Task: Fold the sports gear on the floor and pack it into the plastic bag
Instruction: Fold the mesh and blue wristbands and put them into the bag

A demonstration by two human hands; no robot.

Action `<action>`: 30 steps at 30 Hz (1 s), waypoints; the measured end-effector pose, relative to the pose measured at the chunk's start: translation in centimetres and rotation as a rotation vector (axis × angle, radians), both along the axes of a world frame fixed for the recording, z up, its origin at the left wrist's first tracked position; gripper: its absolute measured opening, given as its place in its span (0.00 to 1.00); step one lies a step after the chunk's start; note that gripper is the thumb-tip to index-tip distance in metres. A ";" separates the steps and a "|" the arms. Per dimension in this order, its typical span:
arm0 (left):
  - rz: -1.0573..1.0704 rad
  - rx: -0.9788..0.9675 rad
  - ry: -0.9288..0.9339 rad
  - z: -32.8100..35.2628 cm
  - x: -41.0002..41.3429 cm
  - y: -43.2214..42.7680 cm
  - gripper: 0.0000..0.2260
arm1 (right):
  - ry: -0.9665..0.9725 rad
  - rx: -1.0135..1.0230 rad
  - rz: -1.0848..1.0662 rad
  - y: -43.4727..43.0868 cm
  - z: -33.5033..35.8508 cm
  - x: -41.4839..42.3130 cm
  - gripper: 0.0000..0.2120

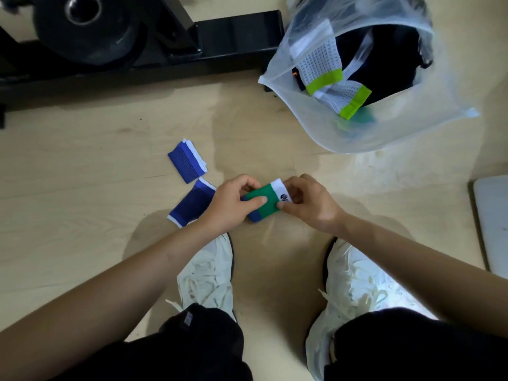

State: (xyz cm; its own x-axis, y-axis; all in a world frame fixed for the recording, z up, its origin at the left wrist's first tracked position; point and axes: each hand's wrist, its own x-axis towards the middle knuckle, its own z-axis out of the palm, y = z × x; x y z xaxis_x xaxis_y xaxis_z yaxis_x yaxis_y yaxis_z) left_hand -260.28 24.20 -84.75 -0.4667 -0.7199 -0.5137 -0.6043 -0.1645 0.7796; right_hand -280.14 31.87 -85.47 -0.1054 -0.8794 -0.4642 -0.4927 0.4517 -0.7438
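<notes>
My left hand [230,206] and right hand [312,205] pinch one green wristband [264,199], centre | two blue wristbands [187,161] on floor [82,188], centre left | one plastic bag [330,133], upper right: two lime-edged pieces [324,75]

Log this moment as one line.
left hand, right hand: pinching green wristband | folded blue wristband, second blue wristband: on floor | plastic bag: open, partly filled

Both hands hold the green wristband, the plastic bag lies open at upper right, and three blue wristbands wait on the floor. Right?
Not three. The head view shows two: the upper blue wristband and the lower blue wristband. The left hand and right hand do hold the green wristband, and the plastic bag lies open at upper right.
</notes>
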 end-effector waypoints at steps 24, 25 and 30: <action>0.083 -0.319 0.102 3.9 -2.8 3.0 0.06 | -0.659 -0.077 -0.676 3.4 3.6 1.8 0.09; 0.066 -0.304 0.128 3.8 -2.7 3.0 0.08 | -0.689 -0.078 -0.673 3.4 3.6 1.8 0.09; -0.019 -0.099 0.225 4.1 -2.5 3.1 0.15 | -0.730 -0.090 -0.634 3.7 3.4 1.7 0.16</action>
